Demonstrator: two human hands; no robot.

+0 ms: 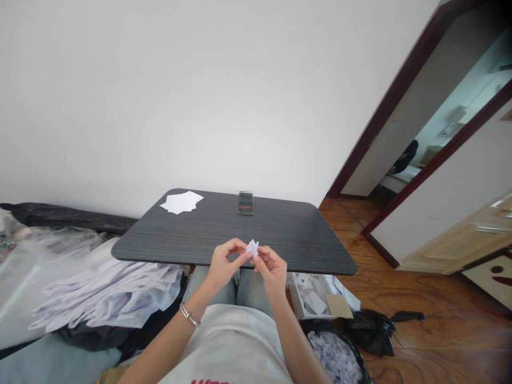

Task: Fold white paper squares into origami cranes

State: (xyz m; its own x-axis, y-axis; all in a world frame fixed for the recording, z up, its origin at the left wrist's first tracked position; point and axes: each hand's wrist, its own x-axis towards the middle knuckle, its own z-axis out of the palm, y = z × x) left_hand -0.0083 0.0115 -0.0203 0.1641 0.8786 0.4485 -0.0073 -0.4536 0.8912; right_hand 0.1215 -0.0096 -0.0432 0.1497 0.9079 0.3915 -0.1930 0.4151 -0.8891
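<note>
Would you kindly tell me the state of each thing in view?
Small white paper: folded, held by left hand and right hand
White sheets: flat, overlapping untidily
Dark rectangle: blurred, state unclear
White bundle: heaped, rumpled
Box: open, white items inside
Black-lined container: open, holding paper pieces
Doorway: open

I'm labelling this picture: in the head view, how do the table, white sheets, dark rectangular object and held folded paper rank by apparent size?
1. Table
2. White sheets
3. Dark rectangular object
4. Folded paper, smallest despite being nearer the camera
</note>
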